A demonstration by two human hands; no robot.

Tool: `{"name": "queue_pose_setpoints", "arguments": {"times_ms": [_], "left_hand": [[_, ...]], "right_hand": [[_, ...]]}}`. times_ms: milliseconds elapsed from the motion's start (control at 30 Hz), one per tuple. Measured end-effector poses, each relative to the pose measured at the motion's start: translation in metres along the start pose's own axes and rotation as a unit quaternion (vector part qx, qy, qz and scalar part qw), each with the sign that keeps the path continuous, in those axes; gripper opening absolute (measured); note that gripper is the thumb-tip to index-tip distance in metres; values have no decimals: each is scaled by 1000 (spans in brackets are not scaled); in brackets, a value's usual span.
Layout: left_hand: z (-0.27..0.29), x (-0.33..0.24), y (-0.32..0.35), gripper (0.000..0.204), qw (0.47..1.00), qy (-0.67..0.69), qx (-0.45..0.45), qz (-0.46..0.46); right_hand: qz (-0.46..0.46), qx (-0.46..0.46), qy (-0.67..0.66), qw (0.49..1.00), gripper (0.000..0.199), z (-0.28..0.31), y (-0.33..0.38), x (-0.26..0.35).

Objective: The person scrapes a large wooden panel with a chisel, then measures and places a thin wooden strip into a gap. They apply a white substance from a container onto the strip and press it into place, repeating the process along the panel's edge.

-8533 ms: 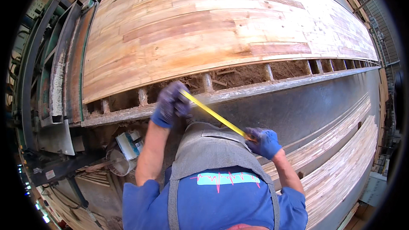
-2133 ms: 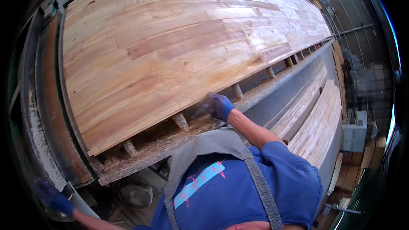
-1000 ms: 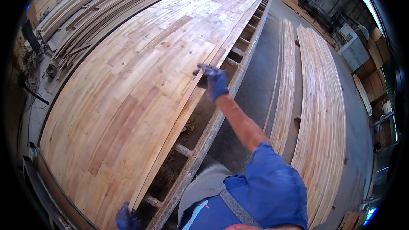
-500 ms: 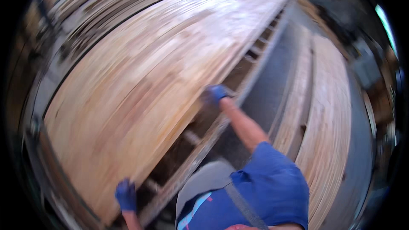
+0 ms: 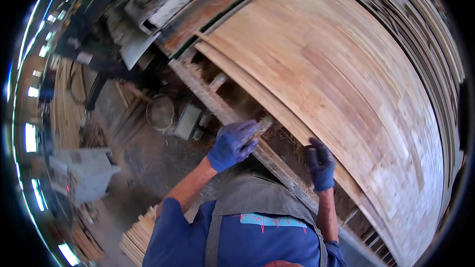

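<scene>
A broad panel of pale and reddish wood boards (image 5: 341, 84) lies across a machine frame. Along its near edge runs a narrow wooden strip (image 5: 257, 95), set slightly apart from it at the far left end. My right hand (image 5: 321, 167), in a blue glove, is at this edge with its fingers bent over the strip. My left hand (image 5: 231, 144), also gloved, hovers over the frame's near rail (image 5: 217, 110). Its fingers stretch toward a dusty crossbar (image 5: 265, 124) and hold no board; whether they touch the bar is unclear.
Dark gaps with crossbars lie between rail and panel. A rusty metal beam (image 5: 185, 22) borders the panel's far left end. On the left floor stand a pale box-shaped machine (image 5: 85, 172) and a round container (image 5: 161, 112). Stacked wood (image 5: 138, 235) sits behind my left elbow.
My view has swung left, bringing the panel's other end and the floor into sight. My left hand has left the panel's edge for the rail; the right remains at the edge.
</scene>
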State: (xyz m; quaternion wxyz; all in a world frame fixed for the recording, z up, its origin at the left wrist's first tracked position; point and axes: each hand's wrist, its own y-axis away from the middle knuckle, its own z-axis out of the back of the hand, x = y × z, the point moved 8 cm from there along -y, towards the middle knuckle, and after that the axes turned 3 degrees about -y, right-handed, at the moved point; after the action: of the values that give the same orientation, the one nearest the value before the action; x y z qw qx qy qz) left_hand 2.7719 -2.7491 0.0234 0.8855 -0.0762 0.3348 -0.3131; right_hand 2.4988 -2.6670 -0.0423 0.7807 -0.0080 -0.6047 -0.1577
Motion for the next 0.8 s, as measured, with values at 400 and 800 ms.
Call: {"name": "queue_pose_setpoints", "arguments": {"times_ms": [400,800], "left_hand": [[-113,178,571,27,817,83,52,569],[-102,18,765,33,245,389,-186,868]], "right_hand": [[125,460,285,832,41,-394,24,-5],[107,370,404,830,40,-603,-72,-221]]}}
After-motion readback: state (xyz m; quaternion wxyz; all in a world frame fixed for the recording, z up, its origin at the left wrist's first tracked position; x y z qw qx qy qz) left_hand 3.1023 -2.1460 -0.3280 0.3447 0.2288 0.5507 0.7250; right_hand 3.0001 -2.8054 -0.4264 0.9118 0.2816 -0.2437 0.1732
